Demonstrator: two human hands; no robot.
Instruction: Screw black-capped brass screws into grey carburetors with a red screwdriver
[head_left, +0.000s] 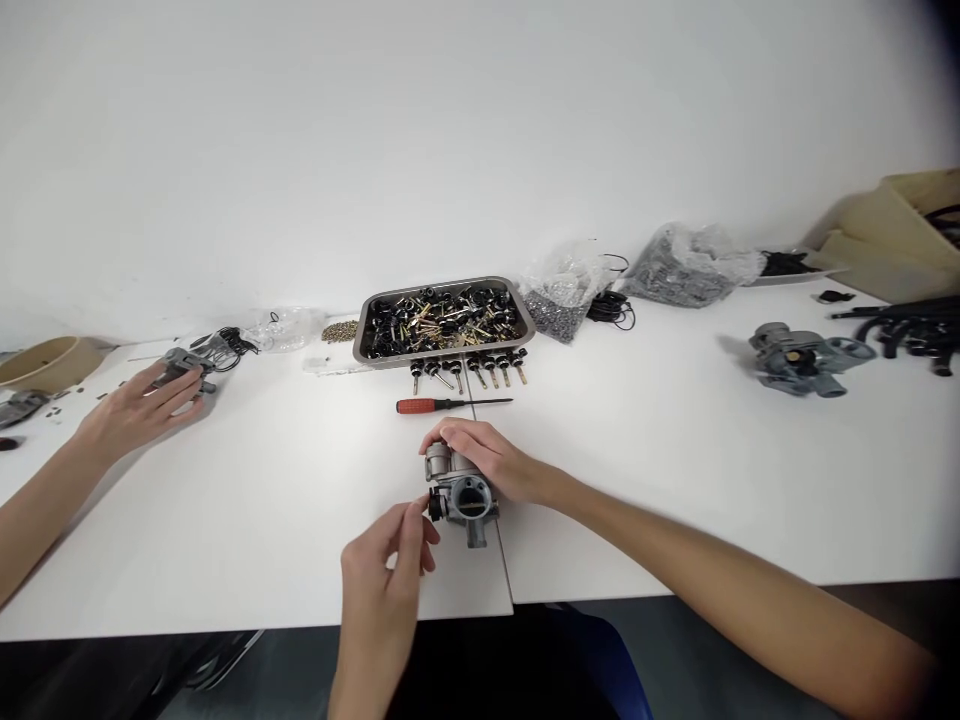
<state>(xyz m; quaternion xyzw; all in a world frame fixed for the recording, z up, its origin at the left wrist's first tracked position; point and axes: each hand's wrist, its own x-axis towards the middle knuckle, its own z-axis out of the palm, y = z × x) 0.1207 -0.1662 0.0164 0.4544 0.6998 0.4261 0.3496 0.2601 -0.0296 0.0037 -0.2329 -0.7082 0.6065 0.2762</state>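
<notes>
A grey metal carburetor rests on the white table near its front edge, its round bore facing me. My right hand is closed over the top of the carburetor. At the carburetor's left side, my left hand pinches a small black knob-like part between thumb and forefinger. Just beyond lies a screwdriver with a red handle. Behind that stands a row of several black-capped brass pieces, next to a metal tray heaped with similar pieces.
Another person's hand holds a grey part at the left. A second carburetor sits at the right, near black hoses. Plastic bags and a beige bin line the wall.
</notes>
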